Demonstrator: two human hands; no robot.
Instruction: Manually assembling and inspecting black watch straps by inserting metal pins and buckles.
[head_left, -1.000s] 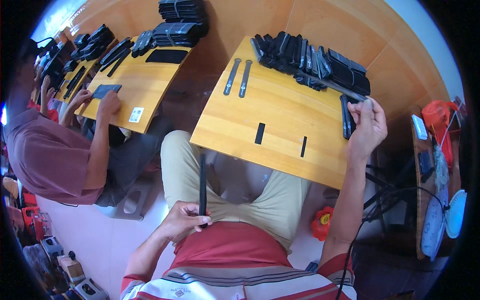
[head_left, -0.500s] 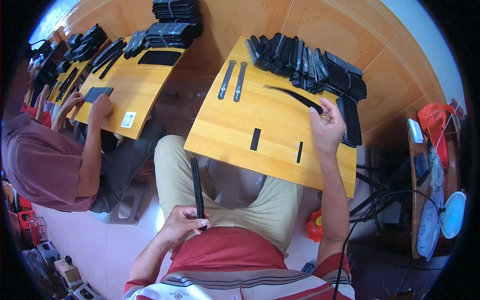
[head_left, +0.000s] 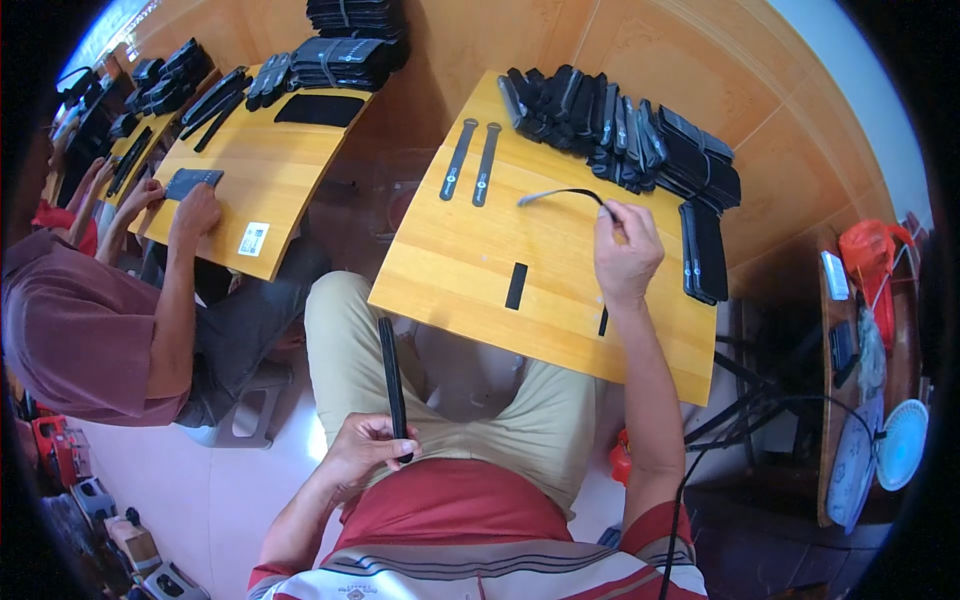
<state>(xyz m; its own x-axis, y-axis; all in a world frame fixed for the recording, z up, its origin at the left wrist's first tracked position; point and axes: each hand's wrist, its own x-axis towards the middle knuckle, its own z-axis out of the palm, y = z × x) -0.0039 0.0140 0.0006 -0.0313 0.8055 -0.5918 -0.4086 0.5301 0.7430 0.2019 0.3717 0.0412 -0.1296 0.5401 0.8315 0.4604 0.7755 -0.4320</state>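
- Left hand (head_left: 368,447): low over the lap, thumb and fingers pinched on the near end of a long black strip (head_left: 392,385), which points away from the body. Might be several layers seen edge-on; too dark to tell.
- Right hand (head_left: 628,250): raised over the table (head_left: 450,260), fingertips closed on one end of a thin dark strap (head_left: 560,192). Strap arches out to the left of the hand, its free end drooping, paler at the tip.
- Just below the right hand, beside the wrist: narrow black piece (head_left: 603,320). Left of it, nearer the body: wider black patch (head_left: 516,287).
- Left of the right hand and farther off: two grey straps (head_left: 486,166), flat, side by side, apart.
- Beyond the right hand: long heap of black and grey bundles (head_left: 575,110), then a tied stack (head_left: 695,160). To its right: smaller black stack (head_left: 712,250) at the table's edge.
- Progress, by my reading: two straps laid out, one in the fingers and not yet down; left-hand strip also off the table. Cannot tell whether the heaped bundles are finished or waiting.
- Far left of both hands: co-worker's hand (head_left: 197,210) on a dark flat piece (head_left: 193,183).
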